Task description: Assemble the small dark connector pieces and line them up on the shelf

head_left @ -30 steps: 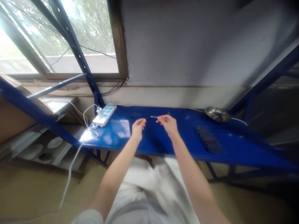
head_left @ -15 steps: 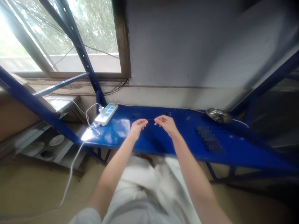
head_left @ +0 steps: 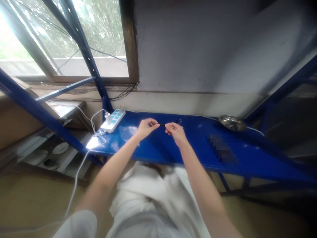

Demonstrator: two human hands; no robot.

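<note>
A slim pen lies level between my two hands, above the blue table. Only a short black stretch of it shows; my fingers hide both ends. My left hand pinches its left end between thumb and fingers. On the other end, my right hand is closed with thumb and fingertips. Just behind my right hand, small pieces lie on the tabletop, too small to make out.
At the table's left stands a white power strip with a plug and white cable. A shiny metal dish sits at the back right, near a blurred-out dark object. Blue metal posts rise at the sides.
The clear part of the pen, visible at first near my right hand, is now out of sight. My hands drew closer together, then my left hand rose slightly and turned.
</note>
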